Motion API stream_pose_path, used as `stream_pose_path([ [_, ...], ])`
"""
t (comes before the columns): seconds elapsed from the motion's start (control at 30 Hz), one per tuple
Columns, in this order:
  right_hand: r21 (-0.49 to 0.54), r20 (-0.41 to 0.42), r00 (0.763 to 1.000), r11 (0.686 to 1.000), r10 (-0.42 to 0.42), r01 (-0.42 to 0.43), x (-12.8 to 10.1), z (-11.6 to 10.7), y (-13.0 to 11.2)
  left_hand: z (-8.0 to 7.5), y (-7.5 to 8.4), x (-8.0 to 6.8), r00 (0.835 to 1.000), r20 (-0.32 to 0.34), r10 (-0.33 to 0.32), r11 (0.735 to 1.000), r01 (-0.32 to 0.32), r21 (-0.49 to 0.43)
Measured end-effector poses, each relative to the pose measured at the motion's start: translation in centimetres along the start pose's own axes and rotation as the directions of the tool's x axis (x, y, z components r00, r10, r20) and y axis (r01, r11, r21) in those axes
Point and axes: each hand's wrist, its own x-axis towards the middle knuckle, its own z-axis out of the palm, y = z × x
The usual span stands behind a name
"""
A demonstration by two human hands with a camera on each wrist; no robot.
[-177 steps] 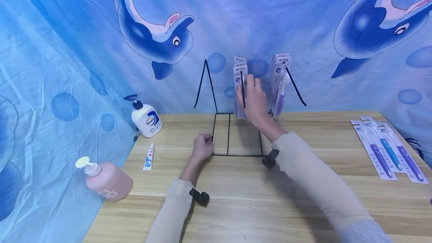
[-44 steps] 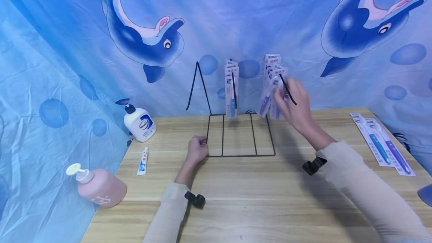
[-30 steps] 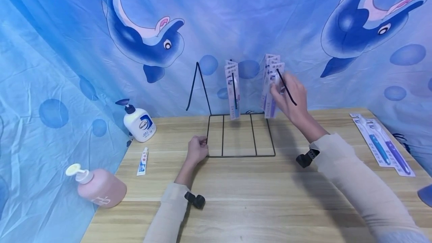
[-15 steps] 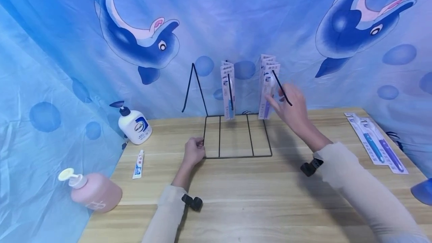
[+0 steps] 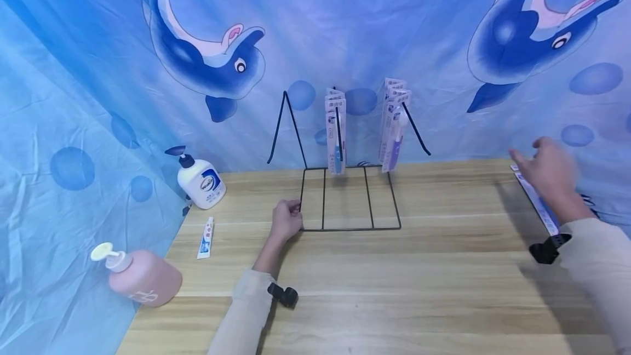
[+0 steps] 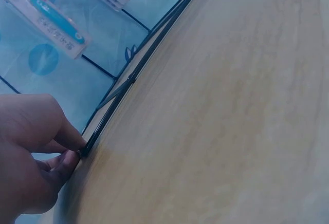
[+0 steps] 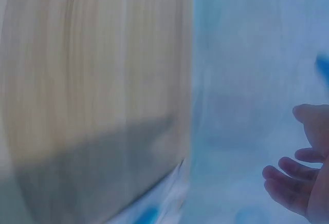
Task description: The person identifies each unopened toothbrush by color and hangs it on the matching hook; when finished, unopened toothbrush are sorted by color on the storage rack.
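Note:
My left hand (image 5: 286, 221) pinches the left side wire of a black wire display rack (image 5: 355, 229) between thumb and fingers; the left wrist view shows this hand (image 6: 31, 147) at the rack's corner. Packaged toothbrushes hang from two of its hooks: several on the middle hook (image 5: 332, 136), several on the right hook (image 5: 394, 141), a purple one in front. The left hook (image 5: 277, 125) is bare. My right hand (image 5: 552, 177), blurred and holding nothing, hovers with spread fingers over toothbrush packs (image 5: 539, 207) lying at the table's right side, partly hiding them.
At the left stand a white pump bottle (image 5: 203, 185) and a pink pump bottle (image 5: 145, 278). A small toothpaste tube (image 5: 206, 238) lies between them and the rack. A blue dolphin-print curtain (image 5: 345, 26) hangs behind the wooden table (image 5: 345, 300).
One toothbrush pack from the right side of the table now hangs on the right hook. My right hand let go of it and swung right to the remaining packs. My left hand stayed on the rack.

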Motion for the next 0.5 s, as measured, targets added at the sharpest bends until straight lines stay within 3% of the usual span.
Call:
stream_pose_path([
  [0.17, -0.114, 0.094, 0.987, 0.986, 0.131, -0.120, 0.7, 0.1, 4.5, 0.0, 0.0, -0.2, 0.999, -0.031, 0.010, 1.000, -0.010, 0.009],
  [0.33, -0.157, 0.152, 0.975, 0.978, 0.163, -0.139, 0.3, 1.7, 7.1, 0.2, -0.2, -0.2, 1.000, -0.022, 0.017, 1.000, -0.016, 0.020],
  [0.5, -0.197, 0.204, 0.957, 0.966, 0.208, -0.168, 0.0, 3.1, 8.3, 0.4, -0.1, -0.2, 1.000, -0.017, 0.013, 1.000, -0.013, 0.000],
])
